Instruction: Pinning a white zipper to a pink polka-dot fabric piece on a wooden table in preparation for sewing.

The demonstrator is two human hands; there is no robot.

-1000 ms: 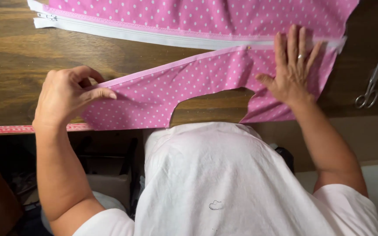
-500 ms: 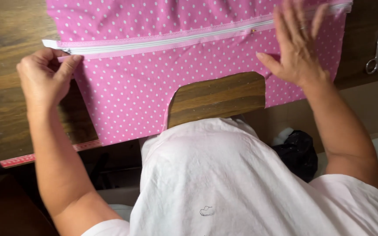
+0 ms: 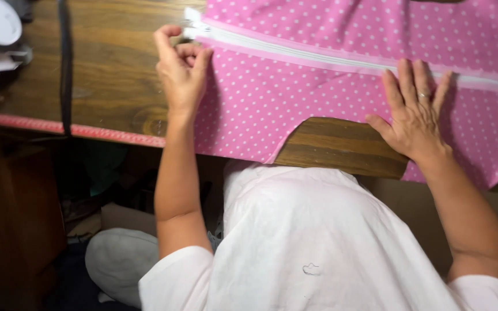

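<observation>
left hand (image 3: 181,72) pinches pink dotted fabric (image 3: 318,98) edge by white zipper (image 3: 341,57); right hand (image 3: 413,115) spread flat on fabric, on wood table (image 3: 116,86).

The left hand (image 3: 181,72) seemingly pinches the pink dotted fabric (image 3: 295,98) by its white zipper (image 3: 318,56) while the right hand (image 3: 413,115) presses it flat.

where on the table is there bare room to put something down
Bare wood of the table lies between the black cord and the left hand, and in the notch of the pink dotted fabric beside the right hand. The right side is crowded with fabric and white zipper.
</observation>
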